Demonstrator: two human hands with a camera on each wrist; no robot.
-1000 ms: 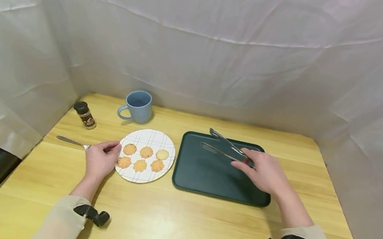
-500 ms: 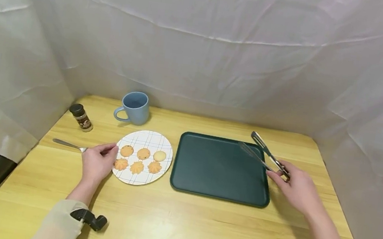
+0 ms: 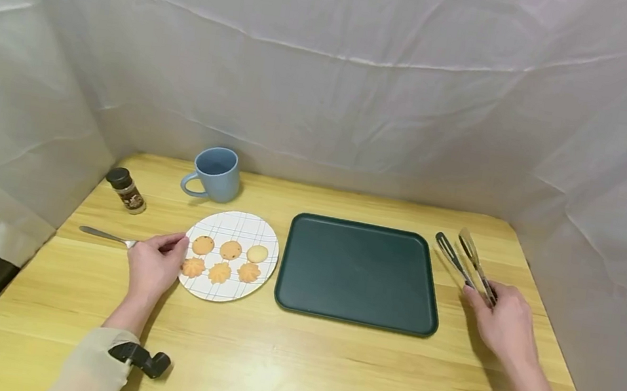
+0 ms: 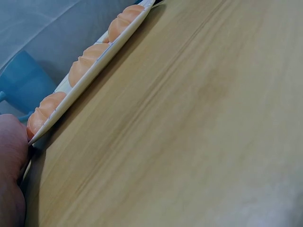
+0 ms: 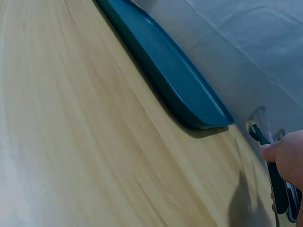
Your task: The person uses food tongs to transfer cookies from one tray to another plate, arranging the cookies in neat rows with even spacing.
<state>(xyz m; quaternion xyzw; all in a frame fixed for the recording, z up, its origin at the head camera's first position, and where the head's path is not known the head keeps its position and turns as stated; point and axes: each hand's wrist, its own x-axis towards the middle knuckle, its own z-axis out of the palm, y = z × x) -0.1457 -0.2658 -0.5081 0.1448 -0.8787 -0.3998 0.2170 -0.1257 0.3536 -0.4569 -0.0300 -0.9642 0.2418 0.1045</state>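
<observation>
In the head view my left hand (image 3: pixel 154 267) grips the left rim of a round white checked plate (image 3: pixel 234 228). Three round cookies (image 3: pixel 231 250) lie in its back row and three fluted cookies (image 3: pixel 220 272) in front. At the far right my right hand (image 3: pixel 509 322) holds metal serving tongs (image 3: pixel 474 259), their slotted ends spread apart and pointing away from me. The right wrist view has the tongs (image 5: pixel 279 189) partly behind the fingers, above the table. Between plate and tongs lies a dark green rectangular tray (image 3: pixel 359 274) with nothing on it.
A blue mug (image 3: pixel 217 175) stands behind the plate, handle to the left. Farther left is a black-capped spice jar (image 3: pixel 126 191). A metal utensil handle (image 3: pixel 103 234) points left from beside my left hand, its other end hidden. Pale cloth (image 3: pixel 327 91) walls the table's back and sides.
My right hand has carried the tongs from over the tray to the table area right of it. My left hand stays at the plate's rim; the whole view has shifted slightly.
</observation>
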